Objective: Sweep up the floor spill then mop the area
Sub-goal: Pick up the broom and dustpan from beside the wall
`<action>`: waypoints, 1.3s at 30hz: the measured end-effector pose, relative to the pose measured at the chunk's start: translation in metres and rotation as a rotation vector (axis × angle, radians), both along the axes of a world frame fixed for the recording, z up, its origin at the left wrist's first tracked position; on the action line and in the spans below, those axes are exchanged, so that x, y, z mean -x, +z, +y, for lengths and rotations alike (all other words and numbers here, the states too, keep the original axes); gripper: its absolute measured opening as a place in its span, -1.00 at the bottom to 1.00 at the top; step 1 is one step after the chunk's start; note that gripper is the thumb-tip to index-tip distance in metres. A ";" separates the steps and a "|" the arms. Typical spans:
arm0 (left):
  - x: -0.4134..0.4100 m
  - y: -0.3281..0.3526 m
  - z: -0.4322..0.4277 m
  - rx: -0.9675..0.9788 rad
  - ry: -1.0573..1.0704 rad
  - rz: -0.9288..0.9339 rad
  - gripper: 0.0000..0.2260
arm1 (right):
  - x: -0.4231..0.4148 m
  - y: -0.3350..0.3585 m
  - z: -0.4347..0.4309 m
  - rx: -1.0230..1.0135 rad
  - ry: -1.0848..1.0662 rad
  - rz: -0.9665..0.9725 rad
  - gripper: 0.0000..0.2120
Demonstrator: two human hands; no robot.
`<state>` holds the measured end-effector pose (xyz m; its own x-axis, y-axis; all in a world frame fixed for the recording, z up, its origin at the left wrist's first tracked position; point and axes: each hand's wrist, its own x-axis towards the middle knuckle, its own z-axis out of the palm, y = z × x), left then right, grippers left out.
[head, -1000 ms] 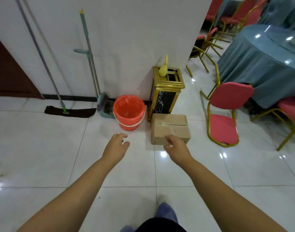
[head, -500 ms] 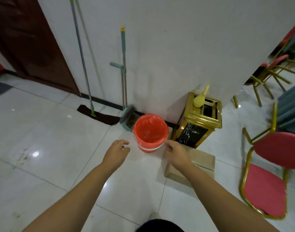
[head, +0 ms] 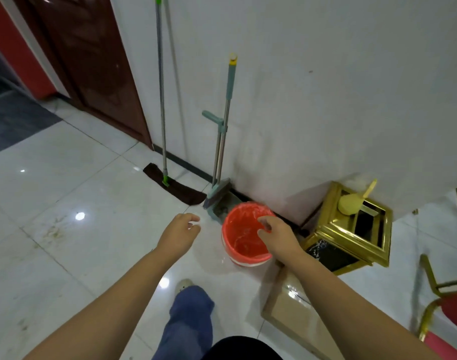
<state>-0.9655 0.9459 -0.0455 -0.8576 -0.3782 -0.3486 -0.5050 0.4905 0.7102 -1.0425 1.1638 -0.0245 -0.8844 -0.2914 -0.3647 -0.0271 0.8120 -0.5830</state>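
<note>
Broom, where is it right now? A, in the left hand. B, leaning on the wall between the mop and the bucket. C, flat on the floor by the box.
B: the broom stands upright against the wall, mop on one side, bucket on the other.

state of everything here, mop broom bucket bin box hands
brown flat mop with metal handle: leaning on wall, untouched
grey broom and dustpan set: upright against wall, untouched
orange plastic bucket: upright on floor
gold metal bin: upright
brown cardboard box: closed
left hand: open, empty
right hand: open, empty
</note>
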 end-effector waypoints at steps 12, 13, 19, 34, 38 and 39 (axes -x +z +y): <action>0.194 0.015 -0.143 0.014 -0.084 0.080 -0.72 | 0.166 0.009 -0.150 -0.004 -0.080 0.006 -0.62; 0.207 0.015 -0.152 0.011 -0.084 0.079 -0.72 | 0.176 0.008 -0.160 -0.004 -0.070 0.010 -0.62; 0.275 0.012 -0.174 -0.009 -0.121 0.085 -0.72 | 0.231 0.006 -0.196 0.057 -0.099 -0.032 -0.63; 0.453 -0.025 -0.184 0.201 -0.284 0.047 -0.55 | 0.413 -0.034 -0.240 0.209 -0.170 -0.042 -0.52; 0.497 -0.047 -0.180 0.360 -0.412 0.029 -0.50 | 0.449 -0.050 -0.251 0.231 -0.178 -0.015 -0.54; 0.506 -0.051 -0.179 0.400 -0.448 0.015 -0.49 | 0.456 -0.054 -0.254 0.224 -0.166 0.001 -0.57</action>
